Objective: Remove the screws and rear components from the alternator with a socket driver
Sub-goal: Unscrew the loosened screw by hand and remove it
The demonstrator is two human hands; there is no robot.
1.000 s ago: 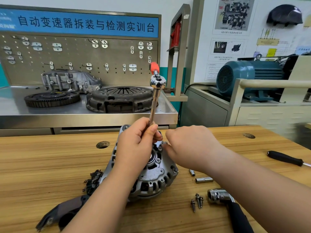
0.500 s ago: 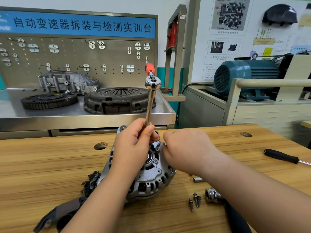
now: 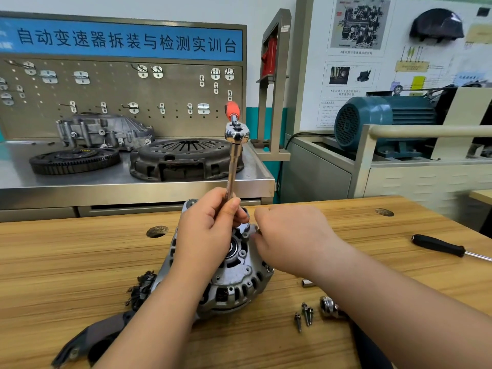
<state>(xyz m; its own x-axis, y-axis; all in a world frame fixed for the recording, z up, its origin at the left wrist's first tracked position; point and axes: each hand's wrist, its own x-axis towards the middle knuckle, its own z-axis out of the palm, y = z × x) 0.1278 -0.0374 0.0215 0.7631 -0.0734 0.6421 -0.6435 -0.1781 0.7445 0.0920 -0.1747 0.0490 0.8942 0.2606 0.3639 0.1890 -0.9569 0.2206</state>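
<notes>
A silver alternator [image 3: 234,286] lies rear face up in the middle of the wooden bench [image 3: 80,267]. A socket driver [image 3: 233,158], a chrome ratchet head with an orange handle on a long extension bar, stands nearly upright over its rear. My left hand [image 3: 207,230] grips the bar low down. My right hand [image 3: 287,238] rests at the alternator's upper right edge, fingers curled against the housing; what they hold is hidden. Loose screws [image 3: 304,315] lie to the right of the alternator.
A black plastic cover [image 3: 87,342] and a dark rectifier part [image 3: 139,290] lie left of the alternator. A second ratchet [image 3: 330,307], a small socket [image 3: 307,283] and a black-handled screwdriver [image 3: 439,246] lie to the right. Behind stand a steel bench with a clutch plate [image 3: 183,158] and a blue motor [image 3: 383,121].
Both hands and the driver stay in nearly the same pose on the alternator. The view has only shifted slightly.
</notes>
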